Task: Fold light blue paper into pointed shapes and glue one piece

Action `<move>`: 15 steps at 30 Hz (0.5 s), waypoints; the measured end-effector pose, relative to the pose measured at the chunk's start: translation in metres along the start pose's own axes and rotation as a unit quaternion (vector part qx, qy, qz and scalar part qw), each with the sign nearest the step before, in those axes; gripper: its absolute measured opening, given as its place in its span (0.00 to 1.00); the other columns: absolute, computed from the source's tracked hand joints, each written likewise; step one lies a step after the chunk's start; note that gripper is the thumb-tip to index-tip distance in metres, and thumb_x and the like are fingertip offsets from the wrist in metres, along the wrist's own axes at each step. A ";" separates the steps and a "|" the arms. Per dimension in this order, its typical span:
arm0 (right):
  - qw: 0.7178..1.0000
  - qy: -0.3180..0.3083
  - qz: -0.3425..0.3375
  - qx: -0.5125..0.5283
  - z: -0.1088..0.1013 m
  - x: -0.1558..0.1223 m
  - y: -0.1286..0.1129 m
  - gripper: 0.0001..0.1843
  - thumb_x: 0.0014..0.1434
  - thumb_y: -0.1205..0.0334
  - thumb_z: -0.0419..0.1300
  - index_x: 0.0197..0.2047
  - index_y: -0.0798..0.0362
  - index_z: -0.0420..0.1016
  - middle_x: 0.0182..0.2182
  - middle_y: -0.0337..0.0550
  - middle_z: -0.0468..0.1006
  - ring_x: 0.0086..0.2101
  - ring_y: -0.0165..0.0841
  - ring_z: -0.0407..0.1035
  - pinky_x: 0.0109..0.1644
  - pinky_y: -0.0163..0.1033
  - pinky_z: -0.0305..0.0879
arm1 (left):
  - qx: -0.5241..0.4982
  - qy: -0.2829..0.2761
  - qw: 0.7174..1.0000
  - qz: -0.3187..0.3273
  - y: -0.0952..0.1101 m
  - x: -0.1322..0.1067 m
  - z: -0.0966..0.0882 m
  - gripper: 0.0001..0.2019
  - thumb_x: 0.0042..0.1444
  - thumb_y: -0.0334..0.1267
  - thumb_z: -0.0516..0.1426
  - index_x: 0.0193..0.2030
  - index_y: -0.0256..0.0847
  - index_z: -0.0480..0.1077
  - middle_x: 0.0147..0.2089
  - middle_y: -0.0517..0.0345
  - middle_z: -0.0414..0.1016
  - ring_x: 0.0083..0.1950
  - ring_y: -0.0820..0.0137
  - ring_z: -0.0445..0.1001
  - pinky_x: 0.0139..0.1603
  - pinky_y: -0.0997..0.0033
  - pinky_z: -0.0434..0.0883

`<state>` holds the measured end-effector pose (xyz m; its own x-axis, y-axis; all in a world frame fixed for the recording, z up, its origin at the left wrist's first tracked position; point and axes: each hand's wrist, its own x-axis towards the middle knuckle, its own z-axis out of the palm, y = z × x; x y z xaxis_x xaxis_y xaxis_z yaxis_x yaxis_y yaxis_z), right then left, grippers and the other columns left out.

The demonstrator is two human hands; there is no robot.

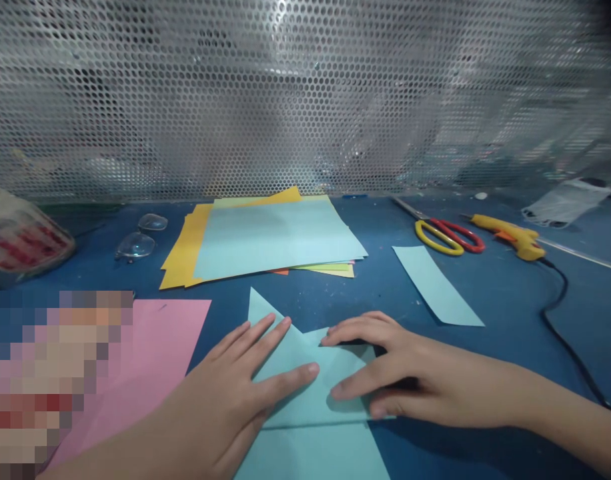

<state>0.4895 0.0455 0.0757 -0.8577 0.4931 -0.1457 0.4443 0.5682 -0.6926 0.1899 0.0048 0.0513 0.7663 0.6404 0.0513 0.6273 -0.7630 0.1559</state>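
two bare hands press flat on a folded light blue paper [313,373] at the near edge of a blue tabletop [510,300]. the left hand [225,393] lies open, palm down, fingers spread over the paper's left half. the right hand [385,373] is also open, fingertips pinning the paper's right side, thumb along a crease. one pointed corner of the paper sticks up toward the far side, just beyond the left fingertips.

bare tabletop lies between the hands and a stack of coloured sheets [270,240] further back. just left of the left hand lies a pink sheet [155,360]. right of the right hand, a light blue strip [435,283] lies apart, with open tabletop around it. beyond it sit scissors [445,233] and a yellow glue gun [510,237], whose black cord [560,313] trails toward the near right edge. eyeglasses [140,237] rest at the far left. a perforated metal screen [305,93] walls the back.
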 end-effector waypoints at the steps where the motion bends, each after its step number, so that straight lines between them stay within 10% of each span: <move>1: 1.000 0.005 0.011 0.004 0.000 0.000 0.000 0.15 0.68 0.58 0.59 0.55 0.40 0.79 0.60 0.48 0.68 0.63 0.40 0.57 0.66 0.52 0.48 | 0.008 -0.003 1.000 0.002 0.000 0.001 -0.001 0.32 0.65 0.29 0.45 0.72 0.61 0.50 0.75 0.51 0.46 0.73 0.53 0.53 0.60 0.42 0.68; 15: 0.987 0.088 0.110 0.083 0.005 0.001 -0.001 0.22 0.62 0.42 0.62 0.57 0.39 0.76 0.41 0.41 0.77 0.46 0.39 0.66 0.62 0.52 0.46 | 0.006 -0.020 1.000 0.001 -0.001 0.003 -0.006 0.24 0.71 0.42 0.49 0.72 0.57 0.53 0.75 0.53 0.45 0.72 0.53 0.54 0.62 0.46 0.67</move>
<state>0.4867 0.0423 0.0729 -0.6812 0.7069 -0.1905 0.5529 0.3262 -0.7667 0.1912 0.0083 0.0571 0.7729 0.6344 0.0131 0.6265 -0.7661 0.1435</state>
